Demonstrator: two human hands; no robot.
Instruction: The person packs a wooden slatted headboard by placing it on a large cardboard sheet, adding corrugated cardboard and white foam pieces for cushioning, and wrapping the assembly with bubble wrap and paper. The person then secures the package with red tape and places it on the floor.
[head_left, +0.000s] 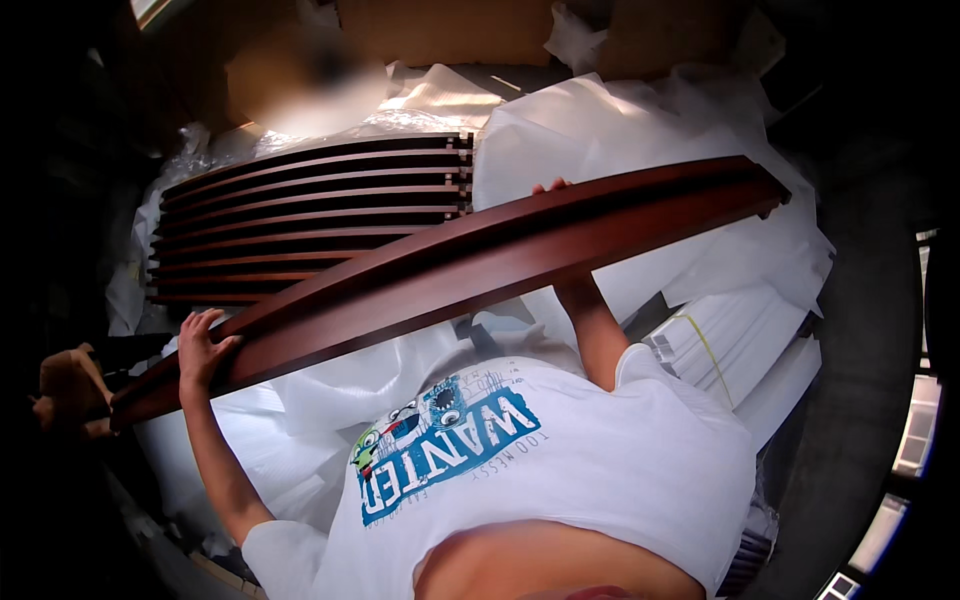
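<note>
Left hand [205,352], right hand [552,186] hold long, curved, red-brown wooden beam [455,265]; keep level. Latter's palm hidden, probably beneath.

Board [480,260]: we record wood by its look, dark-stained, smooth, semi-gloss. Slats [315,217]: we note the same woody look, sheen along the edges. Sheet [560,130]: foam-like plastic, translucent, matt, wrinkled. Film [415,122]: clear plastic, crinkled, glossy. Carton [440,30]: cardboard, matt. Shirt [620,470]: soft cloth, matt, printed front.
</note>
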